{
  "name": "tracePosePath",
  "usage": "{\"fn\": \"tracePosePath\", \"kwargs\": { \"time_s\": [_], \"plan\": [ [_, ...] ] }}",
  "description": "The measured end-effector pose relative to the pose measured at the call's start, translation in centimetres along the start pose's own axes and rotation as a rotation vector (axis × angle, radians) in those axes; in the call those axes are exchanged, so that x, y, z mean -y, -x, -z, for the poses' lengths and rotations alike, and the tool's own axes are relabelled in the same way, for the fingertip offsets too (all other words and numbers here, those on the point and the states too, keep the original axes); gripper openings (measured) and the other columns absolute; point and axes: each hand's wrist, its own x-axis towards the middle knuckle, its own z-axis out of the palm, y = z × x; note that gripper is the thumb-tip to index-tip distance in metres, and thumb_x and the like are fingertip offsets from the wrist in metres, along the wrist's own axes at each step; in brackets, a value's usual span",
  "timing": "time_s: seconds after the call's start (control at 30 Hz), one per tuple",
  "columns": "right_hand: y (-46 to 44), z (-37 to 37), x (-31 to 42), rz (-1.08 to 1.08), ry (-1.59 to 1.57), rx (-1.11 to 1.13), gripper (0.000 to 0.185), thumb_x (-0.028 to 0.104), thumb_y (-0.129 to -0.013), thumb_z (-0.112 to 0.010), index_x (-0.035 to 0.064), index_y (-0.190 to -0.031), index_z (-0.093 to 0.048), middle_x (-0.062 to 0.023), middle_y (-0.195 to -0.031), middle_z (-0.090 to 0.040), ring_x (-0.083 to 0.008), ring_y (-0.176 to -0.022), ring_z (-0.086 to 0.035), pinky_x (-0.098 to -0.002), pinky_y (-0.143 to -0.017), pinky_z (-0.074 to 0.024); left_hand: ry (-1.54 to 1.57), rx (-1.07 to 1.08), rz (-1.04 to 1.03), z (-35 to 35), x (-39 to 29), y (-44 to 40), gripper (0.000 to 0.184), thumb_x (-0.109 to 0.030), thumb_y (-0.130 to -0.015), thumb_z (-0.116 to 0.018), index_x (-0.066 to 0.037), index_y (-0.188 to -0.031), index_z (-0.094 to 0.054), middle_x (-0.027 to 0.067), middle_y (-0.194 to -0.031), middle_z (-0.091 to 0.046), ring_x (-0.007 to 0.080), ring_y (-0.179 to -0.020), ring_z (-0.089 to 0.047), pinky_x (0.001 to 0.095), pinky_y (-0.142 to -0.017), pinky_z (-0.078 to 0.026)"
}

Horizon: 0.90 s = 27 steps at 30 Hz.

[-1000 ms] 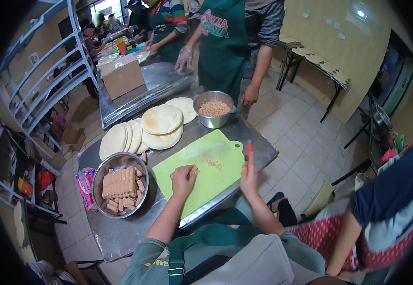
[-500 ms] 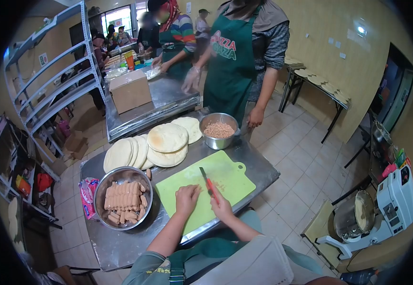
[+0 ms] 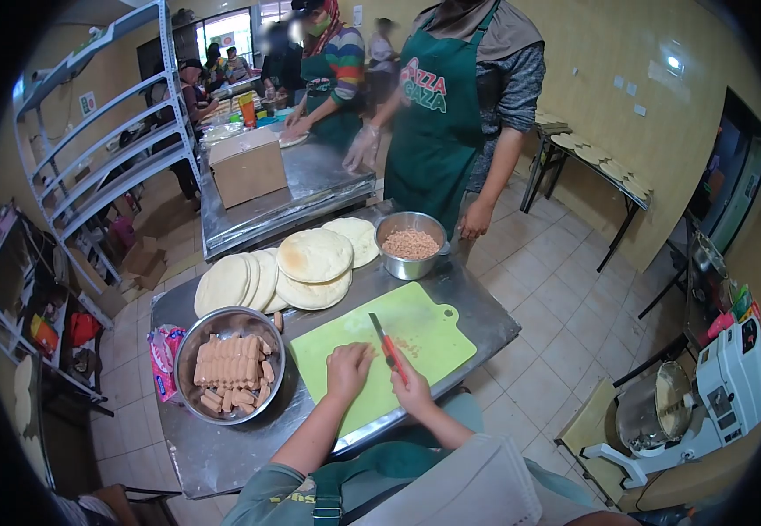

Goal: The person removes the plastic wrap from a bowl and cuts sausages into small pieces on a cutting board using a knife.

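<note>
My right hand (image 3: 411,388) grips the red handle of a knife (image 3: 388,346), its dark blade pointing away from me over the green cutting board (image 3: 437,355). On the board's left part rests my left hand (image 3: 348,368), fingers bent and held together; what they hold, if anything, is hidden. Small chopped pink-brown bits (image 3: 408,347) lie on the board just beyond the knife. To the left, a steel bowl (image 3: 280,373) holds whole and broken sausages (image 3: 227,360). Behind the board, a steel pot (image 3: 409,268) contains finely chopped pieces.
Round flatbreads (image 3: 315,256) lie in overlapping stacks behind the bowl. A pink packet (image 3: 163,351) sits at the table's left edge. Across the table stands a person in a green apron (image 3: 433,114). A cardboard box (image 3: 247,168) is on the farther table; a mixer (image 3: 718,377) stands right.
The view has shifted slightly, so everything sits a little lower and to the right. Both hands and the knife keep nearly the same place on the board.
</note>
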Motion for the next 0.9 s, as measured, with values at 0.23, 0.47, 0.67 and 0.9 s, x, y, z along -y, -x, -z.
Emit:
{"fn": "tracePosePath", "kwargs": {
  "time_s": [0.23, 0.47, 0.67, 0.9],
  "plan": [
    [0.1, 0.3, 0.6, -0.120, -0.002, 0.036, 0.051, 0.011, -0.085, -0.050, 0.0156, -0.135, -0.039, -0.0163, -0.104, -0.062, -0.0280, -0.086, -0.063, -0.0325, -0.073, -0.0486, -0.028, 0.003, -0.018, -0.1, 0.2, 0.1, 0.025, -0.020, -0.074, -0.064, -0.011, -0.098, -0.064, 0.0064, -0.096, -0.063, 0.0268, -0.090, -0.056, 0.0393, -0.077, -0.040],
    [0.1, 0.2, 0.5, -0.074, -0.023, 0.016, 0.051, 0.010, -0.085, -0.050, 0.0148, -0.135, -0.040, -0.0168, -0.106, -0.061, -0.0292, -0.089, -0.063, -0.0329, -0.074, -0.0484, -0.029, 0.002, -0.027, 0.1, 0.2, 0.1, 0.027, -0.020, -0.072, -0.065, -0.010, -0.097, -0.064, 0.0062, -0.096, -0.063, 0.0272, -0.090, -0.056, 0.0390, -0.077, -0.040],
    [0.1, 0.3, 0.7, -0.106, -0.003, 0.034, 0.051, 0.011, -0.085, -0.050, 0.0147, -0.134, -0.040, -0.0167, -0.105, -0.061, -0.0291, -0.089, -0.063, -0.0327, -0.074, -0.0484, -0.024, 0.018, -0.011, 0.1, 0.2, 0.1, 0.028, -0.020, -0.072, -0.064, -0.010, -0.099, -0.063, 0.0064, -0.096, -0.063, 0.0275, -0.091, -0.055, 0.0393, -0.078, -0.040],
    [0.2, 0.4, 1.1, -0.093, -0.002, 0.029, 0.051, 0.011, -0.085, -0.051, 0.0160, -0.134, -0.040, -0.0161, -0.103, -0.062, -0.0286, -0.085, -0.063, -0.0324, -0.072, -0.0487, -0.044, 0.028, -0.019, -0.1, 0.3, 0.1, 0.030, -0.019, -0.073, -0.063, -0.010, -0.101, -0.063, 0.0063, -0.097, -0.063, 0.0271, -0.092, -0.055, 0.0389, -0.079, -0.039]
  ]
}}
